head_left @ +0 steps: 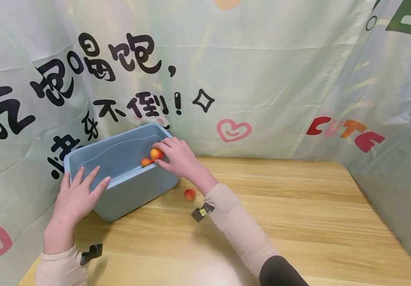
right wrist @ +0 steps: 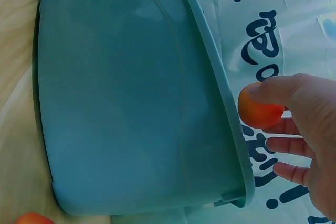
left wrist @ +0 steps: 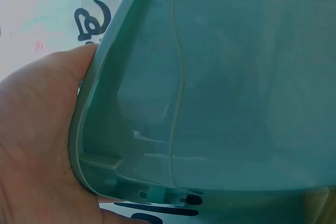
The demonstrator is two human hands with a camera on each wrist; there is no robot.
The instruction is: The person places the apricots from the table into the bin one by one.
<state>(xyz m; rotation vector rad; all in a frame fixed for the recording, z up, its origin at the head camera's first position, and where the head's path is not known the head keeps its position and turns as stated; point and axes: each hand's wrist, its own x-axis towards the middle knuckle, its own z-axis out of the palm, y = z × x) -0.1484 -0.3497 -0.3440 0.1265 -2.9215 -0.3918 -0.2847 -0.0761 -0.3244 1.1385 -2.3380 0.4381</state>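
A blue plastic bin (head_left: 137, 194) stands at the left of the table. My left hand (head_left: 74, 198) rests on its near left corner, fingers spread and fairly straight across the rim, palm against the outside. In the left wrist view the fingertips are hidden behind the wall. My right hand (head_left: 180, 157) is at the bin's right end, pinching a small round orange-red fruit (right wrist: 261, 106) between thumb and fingers, just above the rim. Another orange fruit (head_left: 146, 162) shows inside the bin, partly behind the near wall. A red fruit (head_left: 190, 194) lies on the table below my right wrist.
The wooden table (head_left: 291, 206) extends to the right of the bin. A pale printed cloth (head_left: 277, 91) hangs behind and at both sides, close to the bin's back and left end.
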